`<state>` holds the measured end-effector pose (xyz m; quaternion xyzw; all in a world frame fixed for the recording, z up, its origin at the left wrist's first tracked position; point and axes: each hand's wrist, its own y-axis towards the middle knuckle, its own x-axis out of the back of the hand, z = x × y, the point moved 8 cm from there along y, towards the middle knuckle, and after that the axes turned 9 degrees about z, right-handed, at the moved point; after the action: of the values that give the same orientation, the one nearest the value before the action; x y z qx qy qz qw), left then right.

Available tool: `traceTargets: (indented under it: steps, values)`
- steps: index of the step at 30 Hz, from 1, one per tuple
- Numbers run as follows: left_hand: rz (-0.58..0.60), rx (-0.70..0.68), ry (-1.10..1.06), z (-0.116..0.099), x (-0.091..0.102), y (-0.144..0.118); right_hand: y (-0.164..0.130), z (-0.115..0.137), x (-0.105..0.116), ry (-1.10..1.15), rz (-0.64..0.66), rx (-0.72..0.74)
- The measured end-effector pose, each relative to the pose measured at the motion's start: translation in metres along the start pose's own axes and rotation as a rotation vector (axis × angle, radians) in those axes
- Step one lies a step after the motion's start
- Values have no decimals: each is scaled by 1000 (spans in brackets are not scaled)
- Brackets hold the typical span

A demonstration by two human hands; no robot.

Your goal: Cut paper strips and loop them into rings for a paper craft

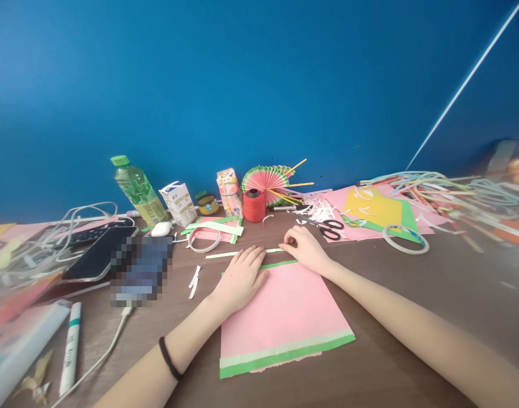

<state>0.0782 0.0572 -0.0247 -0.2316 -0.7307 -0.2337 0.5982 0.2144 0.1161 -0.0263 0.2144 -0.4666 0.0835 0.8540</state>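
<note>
While our left hand (241,277) lies spread flat on the pink sheet (280,317), our right hand (304,246) pinches the pale green strip (238,253) at its far edge.

Left hand (241,277) laid flat, palm down, fingers together and extended, pressed on far left corner of pink sheet (280,314). Black band worn on left wrist. Right hand (304,247) curled, fingertips pinched down at far edge of same sheet. Both forearms bare, stretched forward, converging toward sheet's far edge.
</note>
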Motion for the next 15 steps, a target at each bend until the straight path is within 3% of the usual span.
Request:
traceTargets:
  steps: [10,15]
  values:
    - [-23,25,20,0,10,1,1,-1,1,36,0,-7]
    - [-109,213,60,33,34,0,0,0,7,55,-27,-13]
